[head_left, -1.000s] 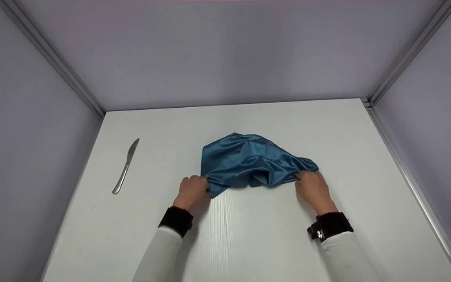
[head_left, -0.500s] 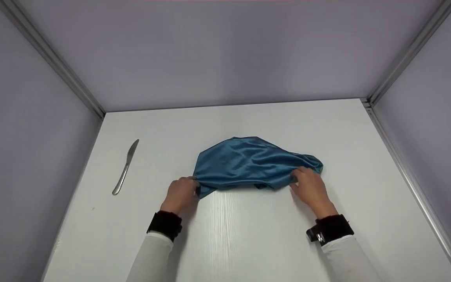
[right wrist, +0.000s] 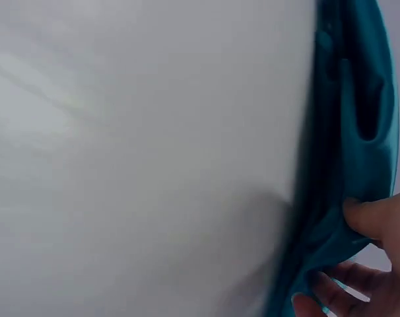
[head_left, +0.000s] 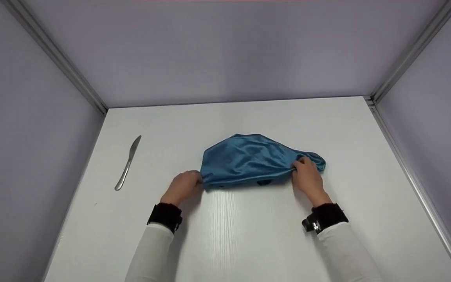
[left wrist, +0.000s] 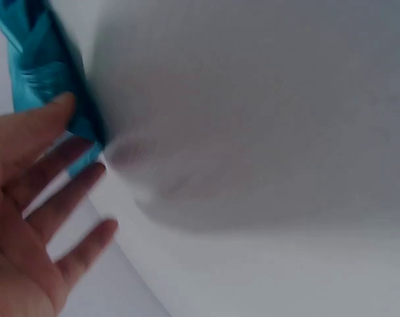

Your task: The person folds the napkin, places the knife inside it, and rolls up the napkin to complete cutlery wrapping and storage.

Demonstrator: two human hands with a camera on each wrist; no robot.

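- Both hands pinch the blue cloth's near edge: left hand at its left corner, right hand at its right.
- Blue cloth lies bunched mid-counter; knife rests well apart, left.
- Likely step: spreading it flat; next needs an even outward pull.
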